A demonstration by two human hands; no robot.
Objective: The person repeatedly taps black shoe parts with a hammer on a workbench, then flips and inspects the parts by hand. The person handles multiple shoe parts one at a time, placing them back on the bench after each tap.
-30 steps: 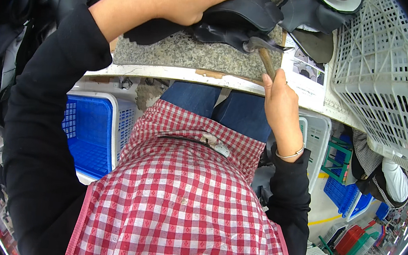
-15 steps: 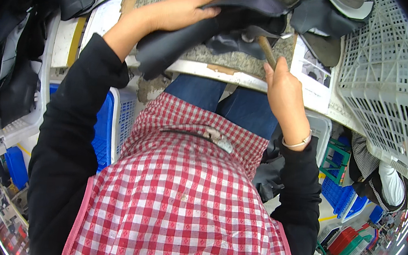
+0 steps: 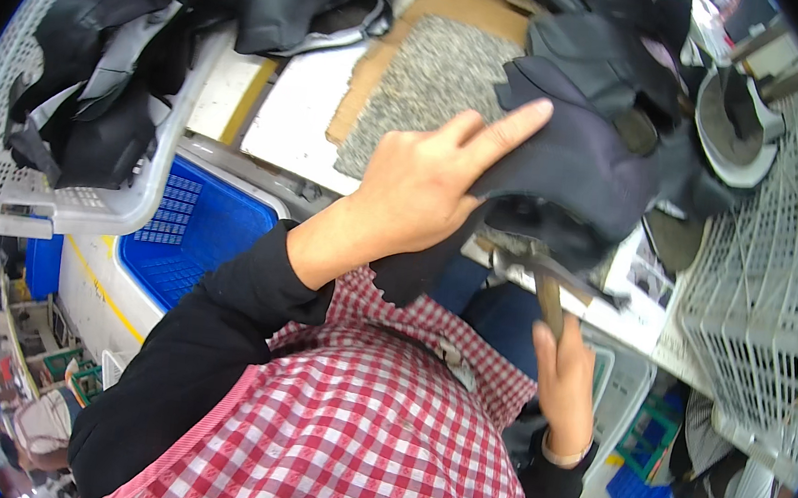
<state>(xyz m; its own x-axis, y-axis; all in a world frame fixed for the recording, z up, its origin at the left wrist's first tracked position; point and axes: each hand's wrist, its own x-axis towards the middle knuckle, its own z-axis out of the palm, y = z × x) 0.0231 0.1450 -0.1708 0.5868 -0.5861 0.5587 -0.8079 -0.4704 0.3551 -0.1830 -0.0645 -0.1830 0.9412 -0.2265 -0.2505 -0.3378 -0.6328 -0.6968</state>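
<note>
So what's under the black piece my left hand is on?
A speckled slab shows left of the black piece and seems to run beneath it; anything else directly underneath is covered.

The apron (image 3: 352, 419) is red-and-white checked, 2 sleeves (image 3: 203, 355) and the leathery piece (image 3: 573, 170) black, the hammer handle (image 3: 549, 304) brown, the slab (image 3: 426, 87) speckled grey, 2 baskets (image 3: 750, 330) white.

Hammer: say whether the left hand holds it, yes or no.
No, the right hand grips the hammer by its handle; the left hand touches black material.
</note>
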